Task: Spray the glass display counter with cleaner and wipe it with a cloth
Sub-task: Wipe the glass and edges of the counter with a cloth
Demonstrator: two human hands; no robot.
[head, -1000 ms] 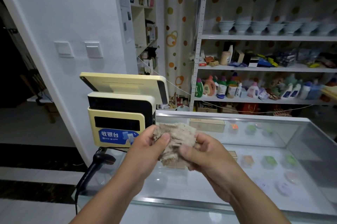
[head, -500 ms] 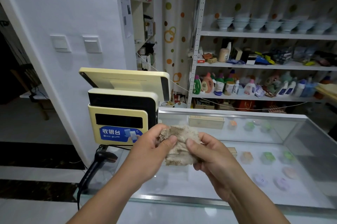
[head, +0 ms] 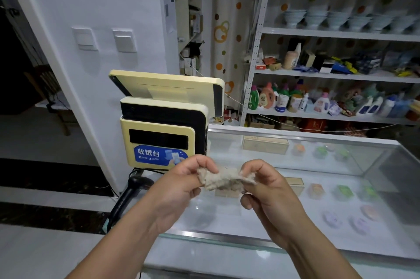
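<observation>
Both hands hold a small, nubbly beige cloth [head: 223, 179] in the air above the glass bench [head: 227, 217], just in front of the cash register [head: 163, 128]. The left hand [head: 179, 190] pinches the cloth's left edge between thumb and fingers; the right hand [head: 270, 190] pinches its right edge the same way, so the rough, crumpled fabric stretches in a short band between them. The cloth does not touch the glass.

The bench is a display case with a flat, smooth, transparent top and a bright metal strip along its near rim. Through the glass, to the right of the cloth, lie small rounded items in orange, green and pale purple — soft in outline, blurred by reflections — and 2 flat tan boxes sit deeper inside.

The cash register stands at the bench's left end: a boxy cream plastic body with rounded corners, a glossy black panel, a blue label with white characters, and a tilted rectangular screen on top. Below it, left of the left hand, a black handheld scanner [head: 129, 197] leans in its stand, matte and curved.

Behind the bench, a white metal shelf [head: 341, 34] with perforated uprights carries stacked pale bowls, boxes and coloured plastic bottles. A curtain with orange and green dots hangs beside it. On the white wall left of the register are 2 square switch plates.
</observation>
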